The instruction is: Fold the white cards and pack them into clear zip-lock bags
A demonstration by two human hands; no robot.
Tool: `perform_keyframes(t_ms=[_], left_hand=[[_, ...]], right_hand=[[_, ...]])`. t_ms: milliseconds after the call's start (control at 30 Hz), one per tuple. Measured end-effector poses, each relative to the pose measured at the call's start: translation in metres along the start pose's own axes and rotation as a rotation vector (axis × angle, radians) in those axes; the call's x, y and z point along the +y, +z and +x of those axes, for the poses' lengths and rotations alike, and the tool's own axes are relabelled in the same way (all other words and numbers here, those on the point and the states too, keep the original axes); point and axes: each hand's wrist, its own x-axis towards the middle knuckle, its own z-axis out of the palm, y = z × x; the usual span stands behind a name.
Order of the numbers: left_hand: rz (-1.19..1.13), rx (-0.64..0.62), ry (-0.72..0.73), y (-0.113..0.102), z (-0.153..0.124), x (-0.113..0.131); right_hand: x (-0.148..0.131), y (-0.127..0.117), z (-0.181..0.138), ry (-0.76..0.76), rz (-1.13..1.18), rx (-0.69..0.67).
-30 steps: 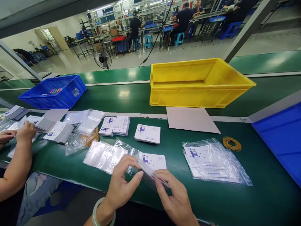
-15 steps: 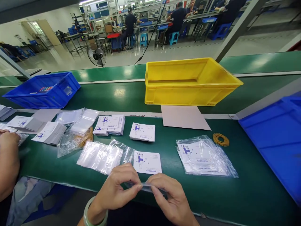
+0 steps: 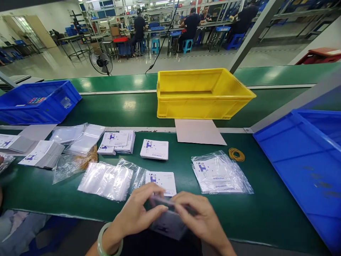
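Note:
Between my two hands, at the table's near edge, is a clear plastic bag [image 3: 170,224], blurred, with what looks like a printed card inside. My left hand [image 3: 142,206], a pale green bangle on its wrist, pinches the bag's upper left edge. At the upper right edge, the thumb and fingers of my right hand [image 3: 199,215] close on it. Just beyond my fingers lies a white card [image 3: 162,181] with a purple print. Flat empty bags [image 3: 106,179] are left of it. Bagged cards [image 3: 220,174] lie to the right in an overlapping pile.
Card stacks [image 3: 154,149] stand behind my hands, with more farther left. Rubber bands [image 3: 236,154] lie at the right. A yellow bin [image 3: 202,108] is at the back, a blue bin [image 3: 293,160] at the right, another blue bin [image 3: 39,112] at the left. A co-worker's hand shows at the left edge.
The bag, seen edge-on before, now hangs with its face showing below my fingers. My right hand has shifted slightly right, and the camera view has turned a little to the right.

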Motion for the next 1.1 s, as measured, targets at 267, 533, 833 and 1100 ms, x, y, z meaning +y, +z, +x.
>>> perform_keyframes(t_ms=[267,533,833,1100], left_hand=[[0.623,-0.192,-0.049,0.036,0.031,-0.06],[0.543,-0.249,0.075,0.04,0.032,-0.049],[0.815,-0.015,-0.113,0.034,-0.002,-0.038],[0.882,-0.056,-0.537,0.017,-0.025,-0.061]], right_hand=[[0.056,-0.077,-0.015,0.407,0.148,1.055],[0.064,-0.043,-0.021,0.596,-0.16,0.533],[0.049,-0.014,-0.006,0.634,0.183,0.23],[0.037,-0.018,-0.007,0.712,0.218,0.241]])
